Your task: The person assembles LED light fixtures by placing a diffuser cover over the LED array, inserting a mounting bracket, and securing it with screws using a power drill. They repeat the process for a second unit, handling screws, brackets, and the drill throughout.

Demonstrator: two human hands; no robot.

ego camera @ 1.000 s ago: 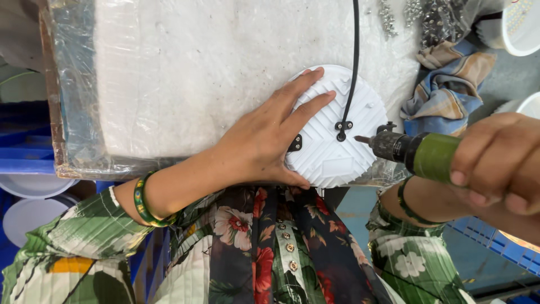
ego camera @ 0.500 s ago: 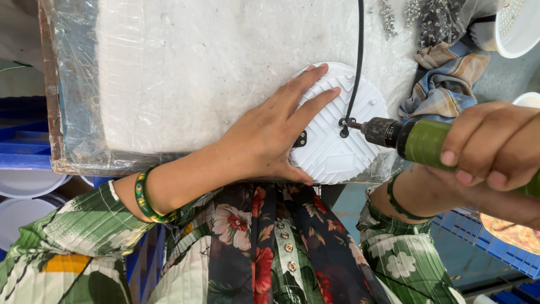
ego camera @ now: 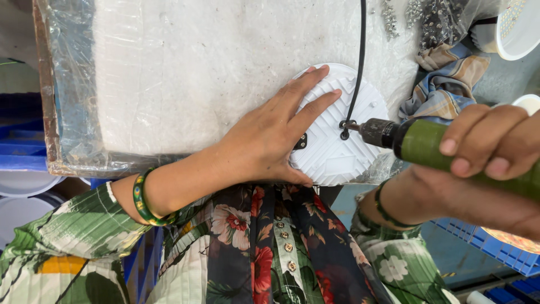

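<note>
Head view: the left hand lies flat with its fingers spread on a round white ribbed housing, pressing it onto the plastic-covered work table. The housing sits at the table's near edge, at about three o'clock from the middle of the frame. The right hand comes in from four o'clock, its fingers wrapped tight around the green body of a power screwdriver. The tool lies nearly level, and its bit tip meets the housing near the centre, where a black cable enters. The cable runs up toward twelve o'clock and out of frame. At two o'clock from the housing lies a crumpled plaid cloth, and beyond it a heap of screws. A green bangle circles the left wrist.
</note>
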